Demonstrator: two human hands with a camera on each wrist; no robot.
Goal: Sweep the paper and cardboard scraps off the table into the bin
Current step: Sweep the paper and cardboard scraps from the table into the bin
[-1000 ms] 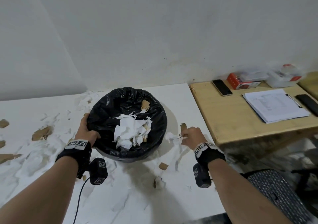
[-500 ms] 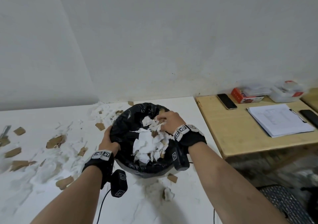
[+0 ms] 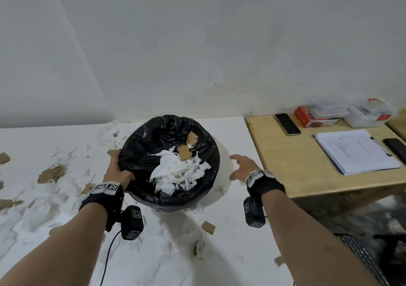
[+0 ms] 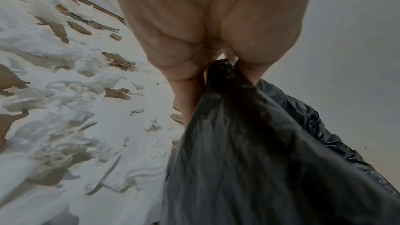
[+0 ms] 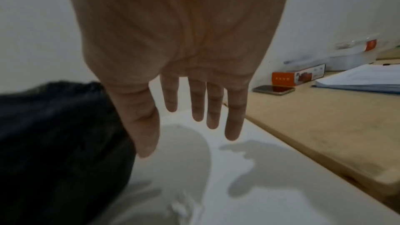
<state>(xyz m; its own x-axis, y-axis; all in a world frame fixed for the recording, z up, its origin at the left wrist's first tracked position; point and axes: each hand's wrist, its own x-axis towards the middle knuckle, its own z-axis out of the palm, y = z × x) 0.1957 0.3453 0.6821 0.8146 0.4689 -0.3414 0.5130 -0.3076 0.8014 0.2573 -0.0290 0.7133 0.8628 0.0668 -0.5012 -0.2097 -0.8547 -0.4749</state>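
Observation:
A round bin (image 3: 140,145) lined with a black bag (image 4: 249,151) stands on the white table (image 3: 228,132), holding white paper shreds (image 3: 175,173) and brown cardboard bits (image 3: 184,152). My left hand (image 3: 116,171) grips the bin's left rim, thumb inside and fingers outside; the left wrist view shows the black bag pinched in it. My right hand (image 3: 241,167) hovers to the right of the bin, fingers (image 5: 213,109) straight and spread, holding nothing. Paper shreds (image 4: 65,126) and cardboard scraps (image 3: 51,174) litter the table to the left, and a few cardboard pieces (image 3: 208,227) lie in front of the bin.
A wooden desk (image 3: 296,160) adjoins the table on the right, carrying a phone (image 3: 287,124), a red box (image 3: 312,118), a clear container (image 3: 369,115), a clipboard with papers (image 3: 356,151) and another dark phone (image 3: 395,147). A wall stands right behind. A chair seat (image 3: 360,257) is at lower right.
My right hand went from the table's right side over the bin with scraps, released them, and now has drawn back out to the right, empty. The left hand keeps its hold on the rim.

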